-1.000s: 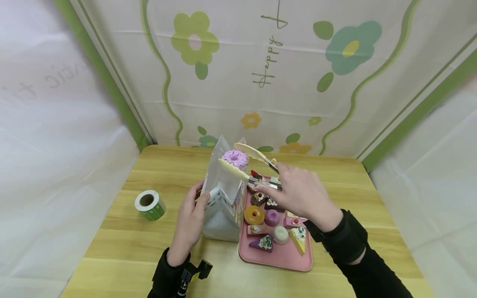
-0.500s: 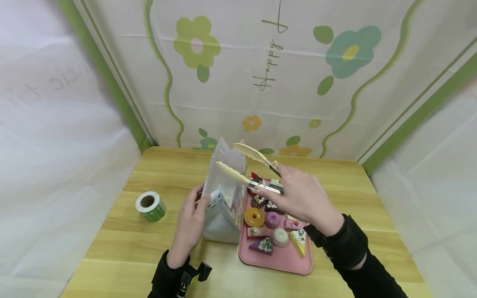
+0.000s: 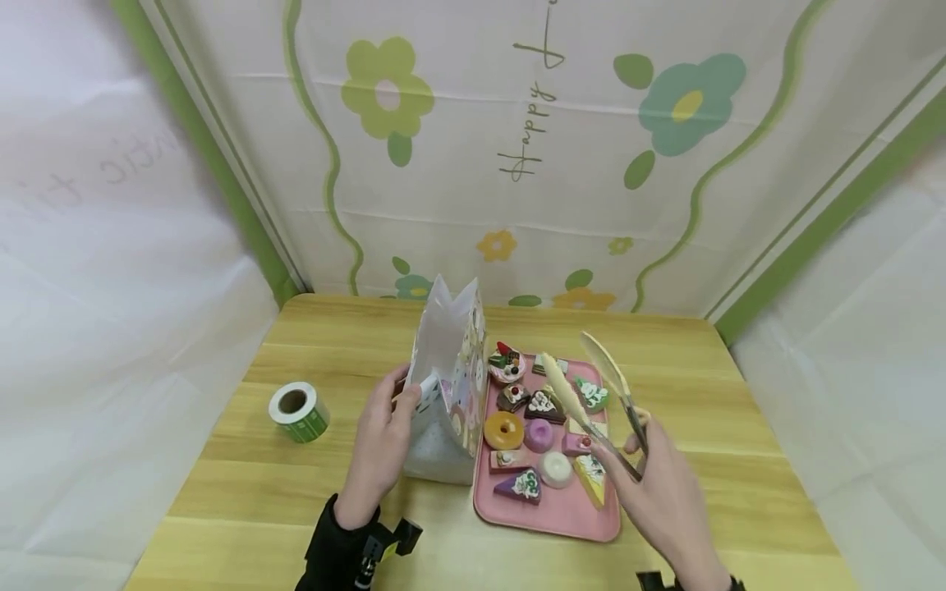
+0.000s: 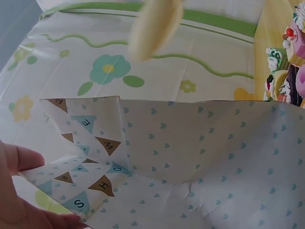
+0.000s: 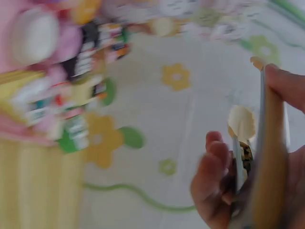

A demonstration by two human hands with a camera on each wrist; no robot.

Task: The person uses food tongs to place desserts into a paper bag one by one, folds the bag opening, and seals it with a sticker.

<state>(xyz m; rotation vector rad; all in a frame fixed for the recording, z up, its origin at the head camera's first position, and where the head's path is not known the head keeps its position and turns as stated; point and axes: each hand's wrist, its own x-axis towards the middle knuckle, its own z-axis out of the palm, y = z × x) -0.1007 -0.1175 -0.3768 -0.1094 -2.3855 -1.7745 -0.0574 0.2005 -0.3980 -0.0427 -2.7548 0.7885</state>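
My left hand [image 3: 384, 443] holds the near edge of a paper bag [image 3: 451, 386]. My thumb and fingers pinch the folded edge of the bag near its top. The bag stands up on the wooden table [image 3: 236, 492], and its top is open. It stands just to the left of the pink tray [image 3: 562, 517] and touches the tray's side. In the left wrist view I can see the bag [image 4: 200, 162] up close. It has small blue hearts and little flags with letters on it, and my thumb [image 4: 19, 160] rests on the flag part.

My right hand [image 3: 665, 492] holds a pair of tongs [image 3: 591, 402]. My fingers wrap around the metal handles. The cream tips of the tongs are apart and have nothing between them. They point away from me, over the right side of the tray. In the right wrist view my fingers [image 5: 214, 171] curl round the tongs [image 5: 269, 157], but that picture is very blurry.

The tray sits on the table in front of me. It holds many small toy cakes. An orange donut [image 3: 504, 428] lies near the bag side. A yellow cake slice [image 3: 591, 476] lies near my right hand. A white round cake [image 3: 556, 468] sits beside it.

A roll of green stickers [image 3: 298, 408] lies on the table, well to the left of the bag.
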